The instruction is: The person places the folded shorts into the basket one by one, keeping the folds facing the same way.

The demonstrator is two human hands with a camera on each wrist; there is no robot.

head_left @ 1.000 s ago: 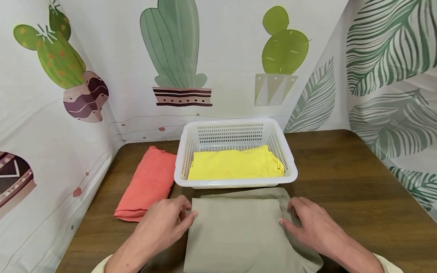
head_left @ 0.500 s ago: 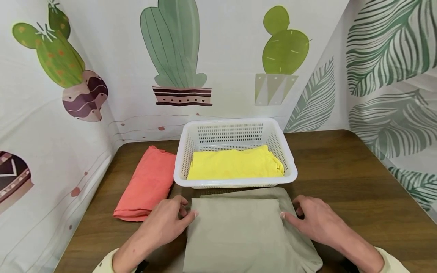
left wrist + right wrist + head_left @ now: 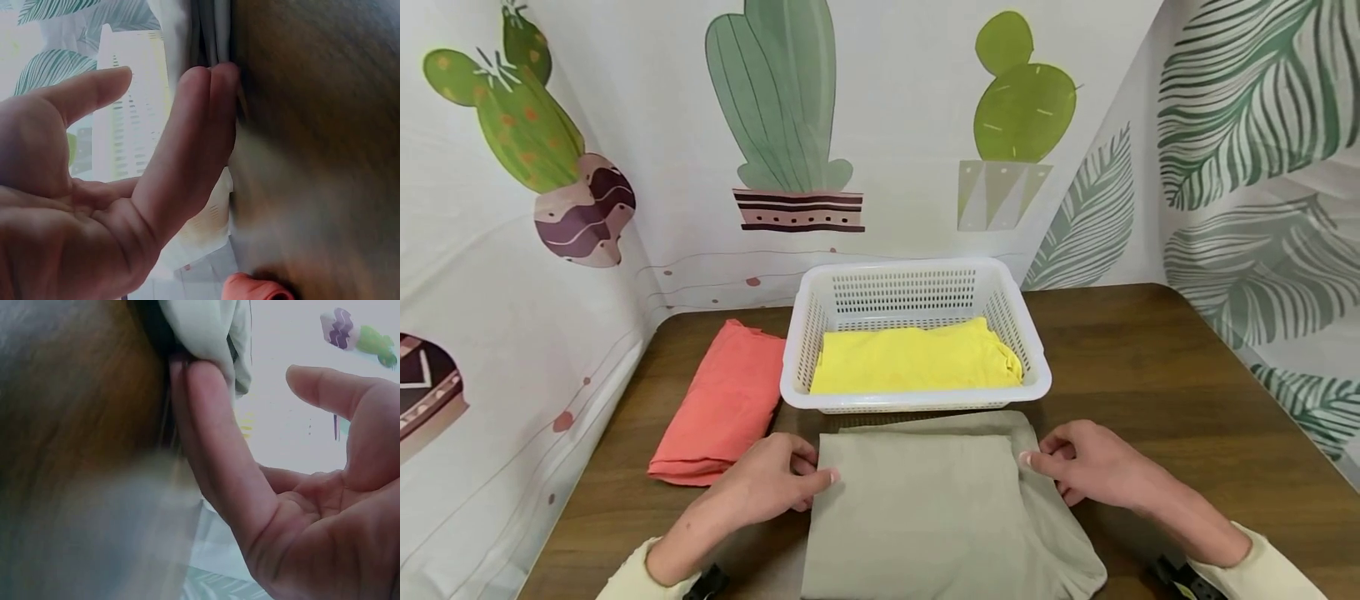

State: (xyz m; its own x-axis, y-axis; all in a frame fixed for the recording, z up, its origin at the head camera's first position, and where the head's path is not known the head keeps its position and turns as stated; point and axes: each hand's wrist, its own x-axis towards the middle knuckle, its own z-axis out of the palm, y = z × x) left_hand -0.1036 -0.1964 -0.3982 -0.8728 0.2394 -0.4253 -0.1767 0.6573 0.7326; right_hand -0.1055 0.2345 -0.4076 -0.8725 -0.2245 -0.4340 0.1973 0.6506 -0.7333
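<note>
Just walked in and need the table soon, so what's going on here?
A person is handling a folded grey-green cloth lying on the wooden table. The left hand and right hand sit at its two side edges, fingertips tucked against the fabric; whether they have a grip on it is unclear. Behind the cloth stands a white basket with a folded yellow cloth inside. A folded coral cloth lies on the table to the basket's left.
</note>
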